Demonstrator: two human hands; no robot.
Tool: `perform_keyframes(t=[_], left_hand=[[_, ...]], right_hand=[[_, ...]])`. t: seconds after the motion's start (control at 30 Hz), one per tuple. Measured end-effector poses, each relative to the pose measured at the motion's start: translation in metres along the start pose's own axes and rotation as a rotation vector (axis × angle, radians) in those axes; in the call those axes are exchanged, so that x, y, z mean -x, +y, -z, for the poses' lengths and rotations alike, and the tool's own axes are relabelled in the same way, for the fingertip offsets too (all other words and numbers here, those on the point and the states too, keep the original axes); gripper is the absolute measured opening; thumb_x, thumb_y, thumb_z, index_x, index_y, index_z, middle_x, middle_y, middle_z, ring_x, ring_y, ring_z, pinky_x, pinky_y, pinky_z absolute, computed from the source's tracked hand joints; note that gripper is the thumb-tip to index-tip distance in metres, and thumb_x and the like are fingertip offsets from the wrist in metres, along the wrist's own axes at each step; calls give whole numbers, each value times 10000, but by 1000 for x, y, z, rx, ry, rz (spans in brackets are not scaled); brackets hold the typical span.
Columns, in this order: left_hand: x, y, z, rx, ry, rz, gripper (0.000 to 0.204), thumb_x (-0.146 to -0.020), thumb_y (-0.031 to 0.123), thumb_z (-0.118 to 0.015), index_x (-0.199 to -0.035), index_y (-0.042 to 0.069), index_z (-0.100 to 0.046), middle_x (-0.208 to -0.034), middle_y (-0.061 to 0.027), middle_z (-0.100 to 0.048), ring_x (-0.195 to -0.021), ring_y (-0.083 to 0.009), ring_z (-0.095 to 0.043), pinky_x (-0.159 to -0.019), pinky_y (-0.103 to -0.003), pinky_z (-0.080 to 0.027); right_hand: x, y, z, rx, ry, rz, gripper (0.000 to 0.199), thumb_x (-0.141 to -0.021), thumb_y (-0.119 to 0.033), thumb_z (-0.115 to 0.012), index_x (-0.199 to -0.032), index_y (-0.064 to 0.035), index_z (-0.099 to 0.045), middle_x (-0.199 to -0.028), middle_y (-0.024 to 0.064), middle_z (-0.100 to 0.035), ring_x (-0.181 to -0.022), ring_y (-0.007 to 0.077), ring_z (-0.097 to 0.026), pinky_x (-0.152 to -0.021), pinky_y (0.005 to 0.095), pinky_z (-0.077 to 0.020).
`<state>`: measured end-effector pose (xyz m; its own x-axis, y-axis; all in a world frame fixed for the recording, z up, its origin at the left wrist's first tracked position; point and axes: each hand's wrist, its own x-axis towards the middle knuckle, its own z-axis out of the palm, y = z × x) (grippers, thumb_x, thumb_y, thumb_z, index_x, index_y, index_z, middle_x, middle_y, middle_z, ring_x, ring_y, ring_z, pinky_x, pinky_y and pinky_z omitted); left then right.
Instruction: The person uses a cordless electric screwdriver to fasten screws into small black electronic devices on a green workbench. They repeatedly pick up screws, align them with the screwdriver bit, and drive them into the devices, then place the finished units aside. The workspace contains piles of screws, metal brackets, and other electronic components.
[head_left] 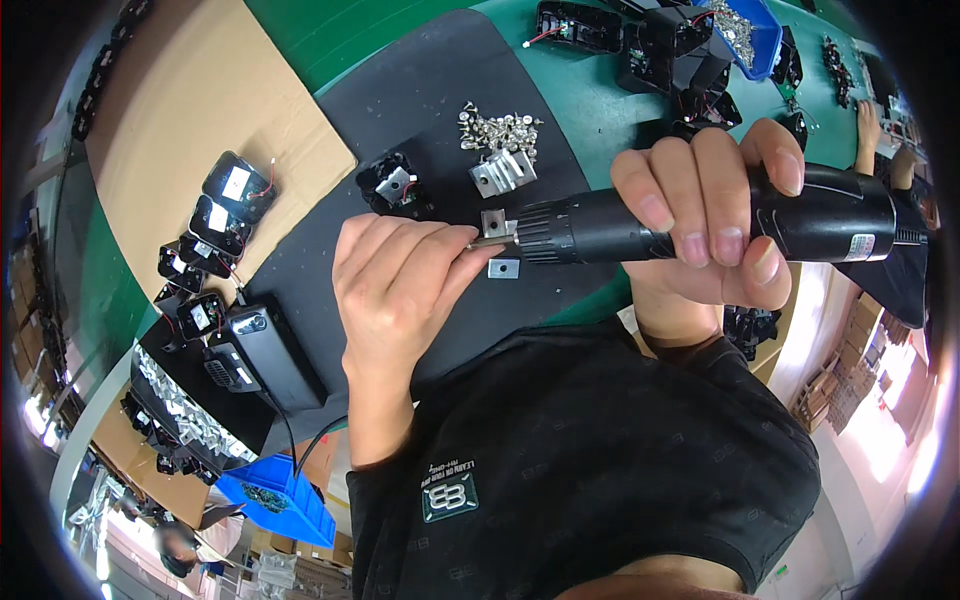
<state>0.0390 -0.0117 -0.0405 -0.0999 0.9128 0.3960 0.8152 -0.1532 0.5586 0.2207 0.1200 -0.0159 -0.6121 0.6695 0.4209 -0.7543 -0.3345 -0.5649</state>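
My right hand [700,220] is wrapped round a black electric screwdriver [600,228], held level with its nose toward the left. At that nose, my left hand [400,280] pinches a thin metal piece; whether it is the bit or a separate part I cannot tell. Below and above the pinch lie small silver metal blocks [503,268] with a hole each. Farther off, a row of silver brackets [503,174] sits beside a pile of screws [498,130]. A black plastic housing [392,185] with a silver block in it lies just beyond my left hand.
A dark mat [430,80] covers the green table. Cardboard [200,80] at left bears several black housings [225,220] with red wires. Near them are a black power unit [272,345] and a tray of metal parts. Blue bins [280,500] stand lower left and far right. Another person's hand [868,135] shows far right.
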Motion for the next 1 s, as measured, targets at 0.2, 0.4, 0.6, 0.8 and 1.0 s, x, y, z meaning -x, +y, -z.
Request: perform_keyframes(t=[0.2,0.4,0.6,0.8,1.0], left_hand=[[3,1,-3,-95,8,7,251,-590,165,-841,-757,81,-674,-732,-4,-651,-698,-177,-611,-680,-317,-431],[1,-11,14,-122,-99,47,630,-539,219,-878,-1106,71,-646,-1092,-85,-655,-1021,-266,-603,-890,-380,-434],[6,-35,16,-189,-207,250,976,-499,200,-892,-1381,104,-486,-1330,-122,-545,-1220,-317,-510,-1033,-432,-345],[8,-38,0,-149,-176,223,856,-459,115,-863,-1269,118,-587,-1195,-86,-596,-1076,-289,-552,-960,-406,-385],[6,-40,-5,-102,-164,248,823,-458,137,-868,-1240,128,-610,-1132,-79,-595,-1040,-284,-553,-929,-406,-407]], right_hand=[[0,7,1,89,-42,3,378,-882,-159,-625,-1216,-203,-455,-846,-42,-521,-778,90,-508,-822,300,-378],[2,19,3,133,-3,23,358,-886,-176,-617,-1200,-208,-448,-830,-50,-512,-752,88,-496,-821,311,-373],[-3,26,-5,182,32,32,350,-890,-188,-628,-1191,-205,-449,-832,-53,-511,-743,93,-491,-819,320,-367],[-3,30,-14,304,36,4,363,-899,-214,-655,-1198,-222,-449,-830,-54,-494,-743,104,-490,-833,337,-359],[-8,40,-4,414,11,79,395,-882,-76,-628,-1211,-173,-432,-795,-9,-535,-731,146,-560,-830,399,-466]])
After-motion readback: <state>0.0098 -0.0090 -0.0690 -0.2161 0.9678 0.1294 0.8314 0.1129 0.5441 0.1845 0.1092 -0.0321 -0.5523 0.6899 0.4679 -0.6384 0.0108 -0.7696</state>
